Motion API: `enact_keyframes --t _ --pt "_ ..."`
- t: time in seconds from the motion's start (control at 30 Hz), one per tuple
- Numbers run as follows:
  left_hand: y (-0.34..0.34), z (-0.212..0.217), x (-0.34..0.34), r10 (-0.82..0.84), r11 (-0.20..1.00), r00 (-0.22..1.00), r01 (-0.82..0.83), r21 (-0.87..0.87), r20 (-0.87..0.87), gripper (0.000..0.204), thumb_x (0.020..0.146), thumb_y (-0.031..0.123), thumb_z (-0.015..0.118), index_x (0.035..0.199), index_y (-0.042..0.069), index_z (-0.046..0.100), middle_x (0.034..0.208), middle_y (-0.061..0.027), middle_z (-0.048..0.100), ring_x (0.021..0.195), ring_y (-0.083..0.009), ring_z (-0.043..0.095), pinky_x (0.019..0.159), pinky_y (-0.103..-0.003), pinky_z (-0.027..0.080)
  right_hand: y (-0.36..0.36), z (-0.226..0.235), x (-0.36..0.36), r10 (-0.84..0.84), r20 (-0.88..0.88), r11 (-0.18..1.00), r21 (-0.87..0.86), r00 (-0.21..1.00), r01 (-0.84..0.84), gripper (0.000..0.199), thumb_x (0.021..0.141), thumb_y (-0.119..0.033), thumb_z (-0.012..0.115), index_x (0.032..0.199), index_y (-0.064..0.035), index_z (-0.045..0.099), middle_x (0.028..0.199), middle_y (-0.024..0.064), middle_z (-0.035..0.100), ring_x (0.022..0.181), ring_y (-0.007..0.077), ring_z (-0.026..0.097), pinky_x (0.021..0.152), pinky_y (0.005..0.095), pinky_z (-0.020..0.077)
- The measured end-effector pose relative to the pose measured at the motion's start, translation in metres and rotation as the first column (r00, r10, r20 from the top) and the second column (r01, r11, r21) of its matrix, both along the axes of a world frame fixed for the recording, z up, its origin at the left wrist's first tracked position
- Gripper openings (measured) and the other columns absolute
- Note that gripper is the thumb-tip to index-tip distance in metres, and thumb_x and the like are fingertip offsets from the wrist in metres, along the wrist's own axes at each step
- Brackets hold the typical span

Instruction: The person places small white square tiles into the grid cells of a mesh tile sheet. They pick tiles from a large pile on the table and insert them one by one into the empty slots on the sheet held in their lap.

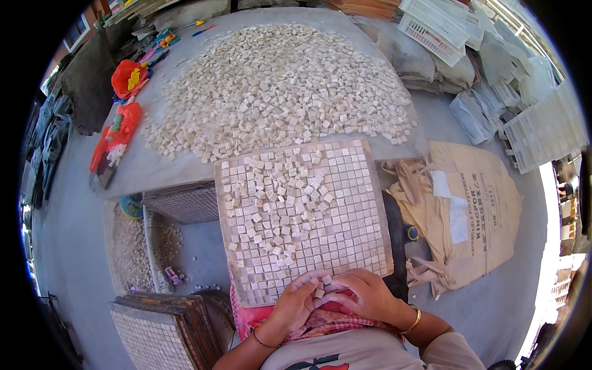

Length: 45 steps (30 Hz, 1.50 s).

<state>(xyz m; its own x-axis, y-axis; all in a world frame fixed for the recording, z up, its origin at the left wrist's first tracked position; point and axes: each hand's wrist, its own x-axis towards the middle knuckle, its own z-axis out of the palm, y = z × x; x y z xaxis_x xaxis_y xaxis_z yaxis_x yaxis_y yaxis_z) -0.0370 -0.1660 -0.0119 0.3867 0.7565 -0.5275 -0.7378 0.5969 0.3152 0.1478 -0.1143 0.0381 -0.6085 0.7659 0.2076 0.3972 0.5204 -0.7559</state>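
Mosaic grid tray (370, 203), long axis running away from the person.
Left hand (295, 305) and right hand (369, 295) pinch small stone tiles (322, 288) at its near edge; loose tile heap (277, 86) beyond; paper sack (475, 209) right.

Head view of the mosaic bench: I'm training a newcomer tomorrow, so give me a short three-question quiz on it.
1. True or false: the grid tray on the person's lap is already filled along its right side.
2. Where do the left hand and right hand meet? A) at the tray's near edge B) in the big pile of loose tiles C) on the brown sack
3. Fill in: the loose tiles on the tray lie mostly towards its ____ and middle.

Key
1. True: neat rows fill the right side.
2. A: both hands finger small tiles at the near edge.
3. Left.
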Motion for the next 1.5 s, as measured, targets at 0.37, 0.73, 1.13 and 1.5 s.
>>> enact_keyframes --t 0.37,0.73,1.13,1.5 --pt "0.000 0.006 0.000 -0.055 0.998 0.998 0.055 -0.012 -0.001 0.034 0.097 0.011 0.044 0.128 -0.004 0.047 0.115 -0.0121 0.057 0.112 -0.0221 0.056 0.099 -0.036 0.044 0.014 -0.011 0.004 0.058 0.085 0.998 -0.036 0.995 -0.055 0.023 0.078 -0.008 0.067 0.100 -0.0060 0.061 0.093 0.0100 0.058 0.083 0.0293 0.059 0.071 0.0370 0.0501" --pt "-0.002 -0.003 -0.014 -0.004 0.997 0.993 0.014 0.082 -0.115 0.026 0.092 0.008 0.052 0.115 -0.003 0.055 0.107 -0.0152 0.063 0.088 -0.0179 0.062 0.078 -0.028 0.052 0.015 -0.037 0.030 -0.108 0.215 0.990 -0.070 0.971 0.126 0.027 0.073 -0.008 0.069 0.099 -0.0058 0.060 0.093 0.0115 0.059 0.084 0.0314 0.060 0.071 0.0374 0.0502" --pt "-0.006 0.009 -0.064 0.362 0.929 0.924 -0.345 0.137 -0.123 0.019 0.093 0.011 0.051 0.106 -0.001 0.057 0.097 -0.0117 0.064 0.082 -0.0158 0.060 0.075 -0.028 0.052 0.019 -0.042 0.026 -0.144 0.200 0.977 0.182 0.969 0.107 0.014 0.072 -0.007 0.072 0.083 -0.0068 0.065 0.082 0.0068 0.060 0.075 0.0267 0.060 0.064 0.0359 0.0500" --pt "-0.013 0.015 -0.102 0.520 0.848 0.821 -0.461 0.262 -0.237 0.008 0.090 0.004 0.052 0.093 0.001 0.059 0.089 -0.0081 0.060 0.080 -0.0144 0.057 0.073 -0.025 0.048 0.027 -0.034 0.014 -0.005 0.293 0.998 0.060 0.956 -0.013 0.011 0.078 -0.012 0.066 0.086 -0.0074 0.061 0.081 0.0091 0.058 0.076 0.0301 0.058 0.068 0.0399 0.0470"
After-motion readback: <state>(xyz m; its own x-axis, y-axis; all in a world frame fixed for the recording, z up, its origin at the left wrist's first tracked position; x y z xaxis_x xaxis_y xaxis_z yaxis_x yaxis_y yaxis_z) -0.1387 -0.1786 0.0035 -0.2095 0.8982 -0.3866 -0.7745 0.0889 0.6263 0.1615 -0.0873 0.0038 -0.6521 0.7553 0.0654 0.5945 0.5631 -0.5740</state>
